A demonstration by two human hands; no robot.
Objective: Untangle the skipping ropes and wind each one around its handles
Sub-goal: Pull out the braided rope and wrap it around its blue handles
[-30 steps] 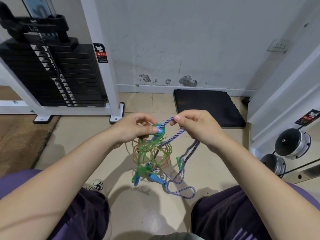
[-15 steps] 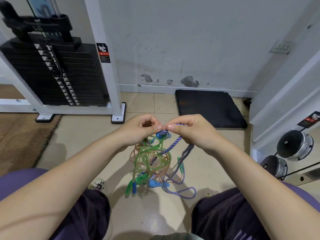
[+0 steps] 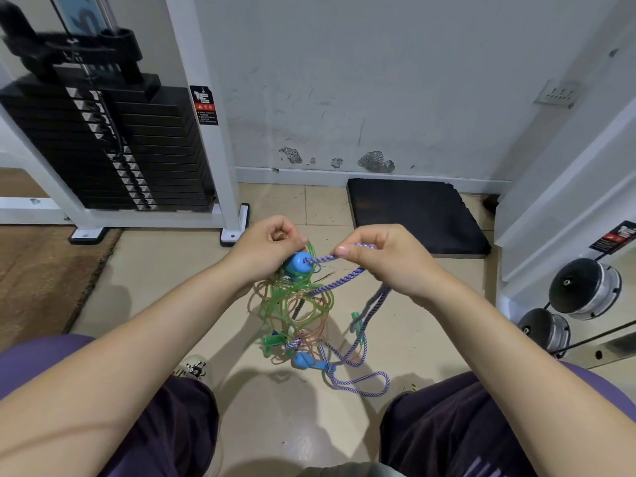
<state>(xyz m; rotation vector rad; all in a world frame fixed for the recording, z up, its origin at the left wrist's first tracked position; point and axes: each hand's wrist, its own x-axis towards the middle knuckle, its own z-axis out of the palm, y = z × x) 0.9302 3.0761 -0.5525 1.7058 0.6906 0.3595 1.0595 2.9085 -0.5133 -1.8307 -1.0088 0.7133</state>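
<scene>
The skipping ropes, a purple-and-white braided cord (image 3: 344,280), a clear green plastic rope (image 3: 292,301) and a thin orange-tinted plastic rope (image 3: 309,335), hang in one knotted bundle between the person's knees, above the beige tiled floor (image 3: 155,280), with the lowest purple loop near or on it. The work looks to be at the untangling step; nothing is wound on any handle yet. The left hand (image 3: 265,246) curls its fingers round the top of the bundle, gripping the upper blue plastic handle (image 3: 297,263) and the green loops beside it. Just to the right, the right hand (image 3: 382,256) pinches the braided cord between thumb and forefinger close to where it leaves that handle, the other fingers folded. Both forearms reach forward, wrists level, hands close together. A second blue handle (image 3: 306,361) and green handles (image 3: 273,340) dangle low in the tangle. Next, the purple cord probably needs drawing clear of the green loops, gently, lest they tighten.
</scene>
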